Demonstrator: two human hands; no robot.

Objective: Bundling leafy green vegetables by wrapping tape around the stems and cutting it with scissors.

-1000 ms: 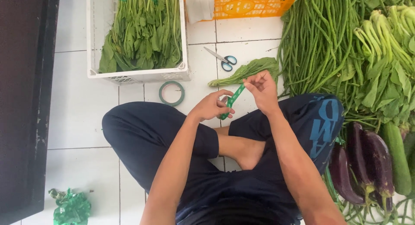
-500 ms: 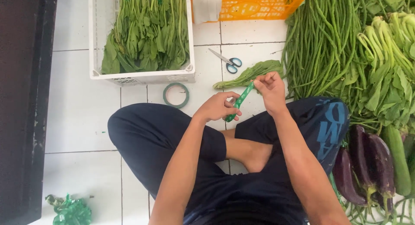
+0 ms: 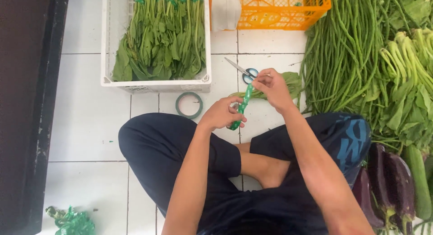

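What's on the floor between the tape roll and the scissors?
In the head view, only bare white tile lies between the tape roll and the scissors.

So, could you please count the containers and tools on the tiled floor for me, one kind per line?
White crates: 1
Orange crates: 1
Scissors: 1
Tape rolls: 1
Green tape strips, held between the left hand and the right hand: 1
Total: 5
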